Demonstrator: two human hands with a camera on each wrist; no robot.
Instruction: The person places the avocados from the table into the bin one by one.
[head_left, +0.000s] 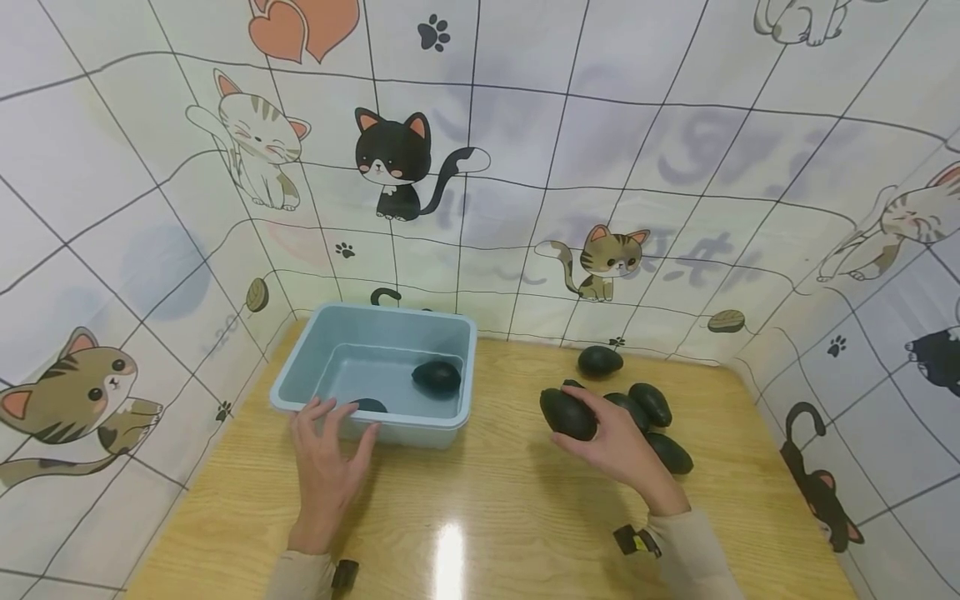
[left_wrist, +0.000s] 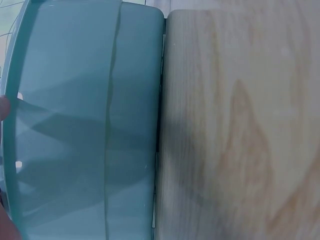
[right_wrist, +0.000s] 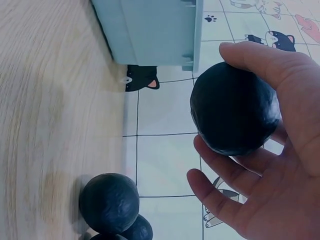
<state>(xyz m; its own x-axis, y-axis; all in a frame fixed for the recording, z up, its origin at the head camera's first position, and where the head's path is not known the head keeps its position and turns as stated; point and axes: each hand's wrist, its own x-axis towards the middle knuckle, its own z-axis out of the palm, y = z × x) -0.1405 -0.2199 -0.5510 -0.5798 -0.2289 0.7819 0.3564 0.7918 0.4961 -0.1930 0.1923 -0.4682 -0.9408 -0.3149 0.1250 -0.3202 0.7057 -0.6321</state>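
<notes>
Between the thumb and fingers of my right hand (head_left: 618,446) is a dark avocado (head_left: 567,415), held above the table. The right wrist view shows the same avocado (right_wrist: 235,109) with the thumb on one side and fingertips on the other. Several more avocados (head_left: 669,452) lie just beyond and to the right of that hand. My left hand (head_left: 327,467) touches the near rim of a light blue plastic bin (head_left: 405,423), fingers spread. Inside the bin are an avocado (head_left: 437,378) by the right wall and another dark one (head_left: 370,406), mostly hidden behind the near rim.
The wooden table (head_left: 480,500) carries the bin at its back left. One avocado (head_left: 600,361) sits apart near the back edge. A cat-patterned sheet (head_left: 517,167) rises behind and along both sides of the table.
</notes>
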